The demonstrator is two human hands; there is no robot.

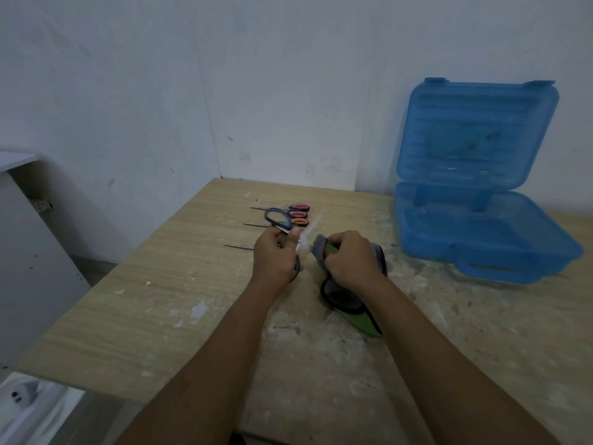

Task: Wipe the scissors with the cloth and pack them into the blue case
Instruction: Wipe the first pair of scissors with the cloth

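Observation:
My left hand grips a pair of scissors by its dark handles, one loop showing above my fingers. The pale blades point up and to the right, blurred. My right hand holds a grey and green cloth bunched against the blades; the rest of the cloth hangs down to the table. Three more scissors with red and orange handles lie in a row just beyond my hands, blades pointing left. The blue case stands open at the right, lid up against the wall.
The wooden table is scuffed with white paint marks. Its left edge drops off beside a white cabinet. A white wall rises right behind the table.

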